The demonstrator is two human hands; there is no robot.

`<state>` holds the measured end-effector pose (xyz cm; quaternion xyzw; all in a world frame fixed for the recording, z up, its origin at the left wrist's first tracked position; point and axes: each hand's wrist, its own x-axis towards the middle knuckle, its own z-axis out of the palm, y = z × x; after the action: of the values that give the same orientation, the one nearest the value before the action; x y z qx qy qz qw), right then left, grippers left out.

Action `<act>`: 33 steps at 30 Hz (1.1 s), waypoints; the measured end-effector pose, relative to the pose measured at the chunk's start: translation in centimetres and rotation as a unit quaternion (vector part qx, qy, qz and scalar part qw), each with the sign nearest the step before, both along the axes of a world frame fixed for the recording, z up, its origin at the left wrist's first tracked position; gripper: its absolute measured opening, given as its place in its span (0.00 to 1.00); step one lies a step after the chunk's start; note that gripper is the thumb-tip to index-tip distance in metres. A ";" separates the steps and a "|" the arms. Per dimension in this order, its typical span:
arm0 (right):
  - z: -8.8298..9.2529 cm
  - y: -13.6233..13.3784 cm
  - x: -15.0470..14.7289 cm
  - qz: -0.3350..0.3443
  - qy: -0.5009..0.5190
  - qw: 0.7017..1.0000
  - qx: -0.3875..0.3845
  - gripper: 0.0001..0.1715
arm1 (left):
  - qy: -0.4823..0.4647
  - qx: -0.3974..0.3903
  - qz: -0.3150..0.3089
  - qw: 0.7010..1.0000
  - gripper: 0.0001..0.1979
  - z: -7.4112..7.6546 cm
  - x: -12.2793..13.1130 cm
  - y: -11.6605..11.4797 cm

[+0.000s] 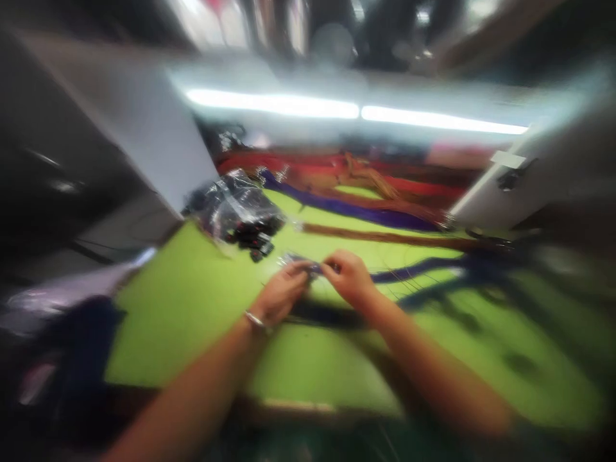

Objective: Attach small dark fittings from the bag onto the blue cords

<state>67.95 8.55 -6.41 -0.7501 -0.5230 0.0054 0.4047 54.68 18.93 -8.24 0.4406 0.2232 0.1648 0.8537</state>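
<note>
Close together over the middle of the green table, both hands pinch at one bundle of thin blue-purple wires (394,275). My left hand (282,292), with a bracelet on its wrist, closes its fingers on the bundle near its pale, shiny end (287,259). Just to the right, my right hand (350,277) grips the same wires between thumb and fingers. From there the wires run off to the right. A dark blue bundle (332,316) lies on the table below the hands. Blur hides fine detail at the fingertips.
A clear plastic bag (235,199) with small black parts (257,237) spilling from it lies left of the hands. Behind are a brown wire bundle (385,238), a purple one (346,208) and red wires (308,167). Grey panels flank the green table (158,321); lit tubes (274,102) hang above.
</note>
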 end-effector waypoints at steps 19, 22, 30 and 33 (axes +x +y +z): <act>-1.4 -1.2 0.0 0.014 -0.180 0.984 -0.008 0.11 | 0.030 0.029 0.009 0.999 0.17 -0.5 0.2 0.0; -1.5 -1.3 -0.1 0.008 -0.188 0.982 -0.010 0.12 | 0.036 0.037 0.009 0.999 0.17 -0.5 0.2 -0.1; -1.8 -0.9 0.0 0.006 0.011 1.000 -0.013 0.08 | 0.029 0.062 0.005 0.998 0.17 -0.5 0.3 -0.3; -2.0 -0.6 -0.1 -0.002 0.108 0.993 -0.040 0.08 | 0.031 0.091 0.002 0.995 0.17 -0.8 0.3 -0.4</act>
<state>67.89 7.99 -8.42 -0.7615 -0.4742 0.1065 0.4289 54.95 18.51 -9.02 0.5211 0.2343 0.1722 0.8024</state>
